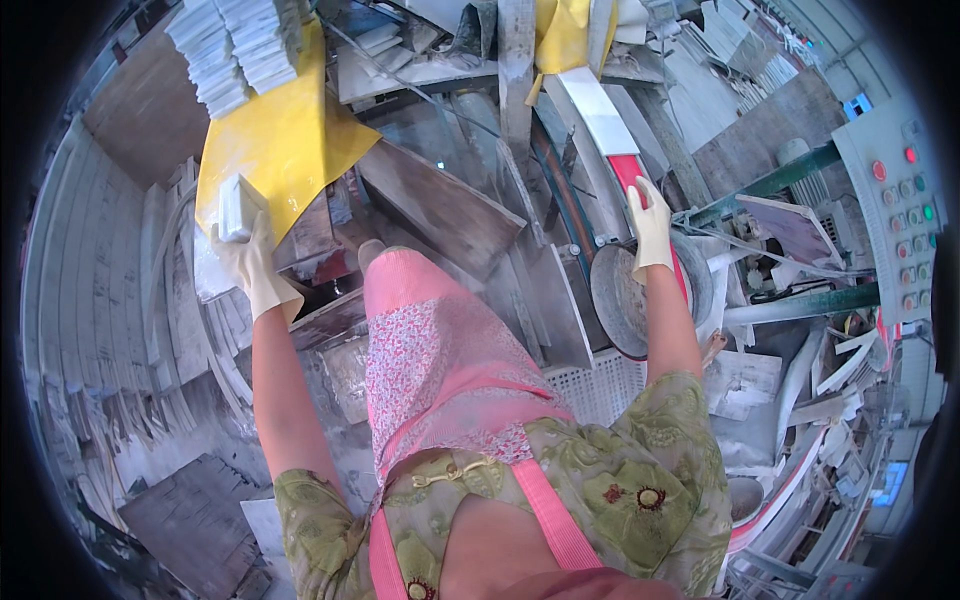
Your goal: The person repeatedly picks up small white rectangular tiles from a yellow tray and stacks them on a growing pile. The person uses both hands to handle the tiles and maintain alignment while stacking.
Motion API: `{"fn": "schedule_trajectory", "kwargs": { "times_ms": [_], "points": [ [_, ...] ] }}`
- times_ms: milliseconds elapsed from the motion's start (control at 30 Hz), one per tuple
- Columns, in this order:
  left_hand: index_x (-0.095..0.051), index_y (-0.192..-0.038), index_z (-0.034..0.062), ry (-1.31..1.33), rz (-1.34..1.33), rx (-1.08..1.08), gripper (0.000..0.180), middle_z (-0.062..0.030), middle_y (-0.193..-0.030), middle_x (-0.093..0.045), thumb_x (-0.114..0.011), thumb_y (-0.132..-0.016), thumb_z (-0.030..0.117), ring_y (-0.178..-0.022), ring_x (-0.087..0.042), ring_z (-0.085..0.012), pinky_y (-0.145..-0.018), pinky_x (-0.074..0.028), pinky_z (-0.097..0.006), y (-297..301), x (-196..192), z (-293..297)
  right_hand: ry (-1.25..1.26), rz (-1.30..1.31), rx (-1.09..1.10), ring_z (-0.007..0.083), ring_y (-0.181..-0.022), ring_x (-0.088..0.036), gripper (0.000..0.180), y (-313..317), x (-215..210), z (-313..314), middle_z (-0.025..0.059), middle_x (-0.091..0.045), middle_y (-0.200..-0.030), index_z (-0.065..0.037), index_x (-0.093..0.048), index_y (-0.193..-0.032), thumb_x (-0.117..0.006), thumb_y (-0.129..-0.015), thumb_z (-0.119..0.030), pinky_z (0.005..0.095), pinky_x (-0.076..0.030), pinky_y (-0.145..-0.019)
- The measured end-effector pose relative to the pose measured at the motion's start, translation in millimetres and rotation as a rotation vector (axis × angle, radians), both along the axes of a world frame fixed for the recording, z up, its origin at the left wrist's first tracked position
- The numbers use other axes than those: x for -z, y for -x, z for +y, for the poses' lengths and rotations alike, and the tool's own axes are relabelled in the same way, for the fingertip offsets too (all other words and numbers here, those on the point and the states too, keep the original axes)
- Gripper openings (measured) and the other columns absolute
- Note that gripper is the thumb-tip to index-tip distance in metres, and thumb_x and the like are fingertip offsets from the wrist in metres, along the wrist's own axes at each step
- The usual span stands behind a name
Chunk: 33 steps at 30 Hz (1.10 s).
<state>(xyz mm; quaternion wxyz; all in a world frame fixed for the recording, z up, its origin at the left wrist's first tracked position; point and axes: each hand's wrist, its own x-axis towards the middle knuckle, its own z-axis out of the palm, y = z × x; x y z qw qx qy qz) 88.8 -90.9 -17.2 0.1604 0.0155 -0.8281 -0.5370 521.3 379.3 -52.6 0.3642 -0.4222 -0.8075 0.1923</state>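
Note:
My left hand, in a cream rubber glove, is closed round a small block of white stone strips. The block stands at the near left part of a yellow sheet. Farther back on that sheet rise tall stacks of white strips. At the right, my gloved right hand lies over a narrow red belt, its fingers stretched forward with nothing visible in them. White flat pieces rest on the belt just ahead of those fingertips, apart from them.
A grey control panel with coloured buttons stands at the far right. Beside my right wrist is a round belt wheel. Brown boards lean between my hands. Stacked grey slabs line the left; green bars cross at right.

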Motion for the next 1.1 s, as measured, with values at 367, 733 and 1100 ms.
{"fn": "schedule_trajectory", "kwargs": {
  "times_ms": [367, 733, 1100],
  "points": [
    [-0.053, -0.134, -0.0002, 0.466, -0.075, -0.124, 0.084, -0.0202, -0.110, -0.069, -0.073, -0.077, 0.058, -0.102, -0.067, -0.0332, -0.088, -0.053, -0.042, -1.7, 5.4, 0.7, -0.422, -0.573, -0.413, 0.0323, -0.141, -0.039, 0.061, 26.9, -42.0, -71.8, 0.0162, -0.047, -0.148, -0.004, -0.044, -0.146, -0.063, -0.088, -0.008, 0.0419, -0.028, -0.120],
    [-0.056, -0.122, -0.0062, 0.177, -0.017, -0.068, 0.070, -0.0245, -0.108, -0.068, -0.084, -0.072, 0.034, -0.100, -0.068, -0.0360, -0.089, -0.052, -0.040, -21.2, -25.4, 2.2, -0.396, -0.789, -0.566, 0.0350, -0.143, -0.035, 0.052, 27.4, -31.2, -53.6, 0.0180, -0.047, -0.148, -0.001, -0.050, -0.141, -0.056, -0.092, -0.017, 0.0439, -0.023, -0.121],
    [-0.037, -0.142, -0.0052, 0.100, 0.002, 0.050, 0.102, -0.0254, -0.128, -0.058, -0.083, -0.066, 0.044, -0.111, -0.063, -0.0368, -0.093, -0.051, -0.039, 2.2, 3.6, -17.2, -0.402, -0.827, -0.681, 0.0279, -0.096, -0.061, 0.017, 33.8, -22.4, -44.1, 0.0142, -0.066, -0.090, -0.001, -0.065, -0.089, -0.057, -0.087, -0.015, 0.0455, -0.033, -0.115]
  ]
}}
